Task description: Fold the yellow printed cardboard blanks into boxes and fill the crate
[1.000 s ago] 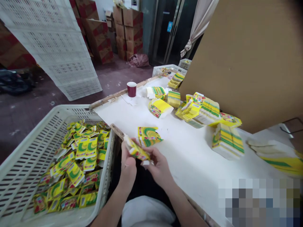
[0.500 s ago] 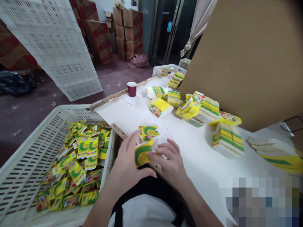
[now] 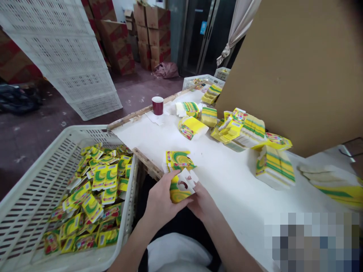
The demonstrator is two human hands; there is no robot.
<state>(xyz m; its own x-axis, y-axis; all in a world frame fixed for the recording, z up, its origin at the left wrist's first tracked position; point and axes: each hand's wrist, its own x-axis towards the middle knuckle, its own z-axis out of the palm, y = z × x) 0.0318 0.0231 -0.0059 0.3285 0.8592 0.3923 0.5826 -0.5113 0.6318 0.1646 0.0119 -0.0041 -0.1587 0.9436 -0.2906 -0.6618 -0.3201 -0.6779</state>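
Between my two hands, just off the table's near edge, is a small yellow and green cardboard box (image 3: 178, 192) with its white end flaps raised. My left hand (image 3: 160, 200) grips it from the left, thumb across the front. From the right, my right hand (image 3: 202, 202) closes on it near the flaps; some of its fingers are hidden behind the box. Just beyond lie yellow and green printed cartons (image 3: 178, 159) on the white table (image 3: 136, 138). To the left, a white plastic crate (image 3: 25, 215) holds many small yellow boxes (image 3: 104, 176).
Stacks of flat yellow cartons (image 3: 275, 168) stand on the table's right side, beside a large brown board (image 3: 297, 75). A dark red cup (image 3: 157, 106) sits near the far left edge. Stacked white crates (image 3: 76, 71) and brown cardboard boxes (image 3: 159, 36) stand behind.
The box has turned so its white flaps now face up and right. My right hand has moved in lower against it, and my left hand has shifted slightly right.
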